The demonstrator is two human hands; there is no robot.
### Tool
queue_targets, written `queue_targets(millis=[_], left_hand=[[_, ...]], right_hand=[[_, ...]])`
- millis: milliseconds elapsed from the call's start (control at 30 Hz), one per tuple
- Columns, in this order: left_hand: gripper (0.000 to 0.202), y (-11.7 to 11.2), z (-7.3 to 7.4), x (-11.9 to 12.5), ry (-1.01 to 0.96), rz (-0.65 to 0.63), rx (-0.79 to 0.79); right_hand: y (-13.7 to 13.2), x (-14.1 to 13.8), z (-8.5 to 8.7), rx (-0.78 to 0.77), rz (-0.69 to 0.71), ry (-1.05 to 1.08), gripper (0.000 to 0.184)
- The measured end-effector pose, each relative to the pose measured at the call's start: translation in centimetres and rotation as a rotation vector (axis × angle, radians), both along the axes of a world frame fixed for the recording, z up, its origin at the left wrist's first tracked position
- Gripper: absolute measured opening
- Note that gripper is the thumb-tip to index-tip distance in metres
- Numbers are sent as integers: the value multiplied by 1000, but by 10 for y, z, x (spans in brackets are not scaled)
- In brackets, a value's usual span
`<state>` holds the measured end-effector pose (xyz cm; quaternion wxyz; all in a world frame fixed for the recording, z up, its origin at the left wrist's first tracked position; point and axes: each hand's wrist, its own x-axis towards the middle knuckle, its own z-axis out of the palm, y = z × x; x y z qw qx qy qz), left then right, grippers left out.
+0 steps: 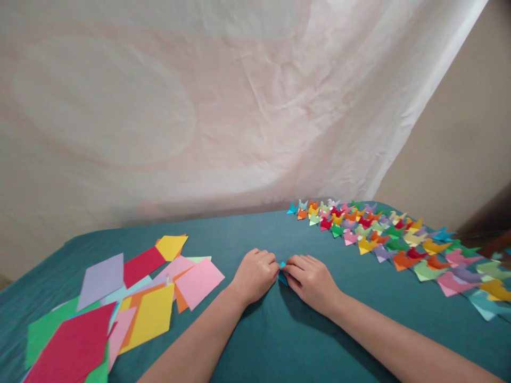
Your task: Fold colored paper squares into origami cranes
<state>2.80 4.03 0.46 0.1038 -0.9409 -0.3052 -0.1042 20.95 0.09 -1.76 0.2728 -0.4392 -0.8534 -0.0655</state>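
Observation:
Between my two hands is a small piece of folded blue paper (283, 277), just above or on the dark green tablecloth (255, 340). My left hand (257, 274) has its fingers curled and pressed together at the paper's left edge. From the right, my right hand (312, 281) pinches the same paper between thumb and fingers. Most of the paper is hidden behind the fingers, so its exact folded shape does not show.
Loose colored paper sheets, among them a red sheet (74, 340), a yellow sheet (154, 316) and a pink sheet (199, 283), overlap on the left. Rows of folded paper birds (367, 244) stand on the right. A pale cloth (223, 106) hangs behind the table.

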Motion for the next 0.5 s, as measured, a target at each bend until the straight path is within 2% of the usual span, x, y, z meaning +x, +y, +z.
queue_targets(millis=[267, 500], left_hand=[[19, -1, 1, 3, -6, 7, 56], [16, -5, -1, 5, -4, 44, 89]], right_hand=[[1, 0, -2, 39, 12, 4, 14], [4, 1, -4, -25, -8, -10, 20]])
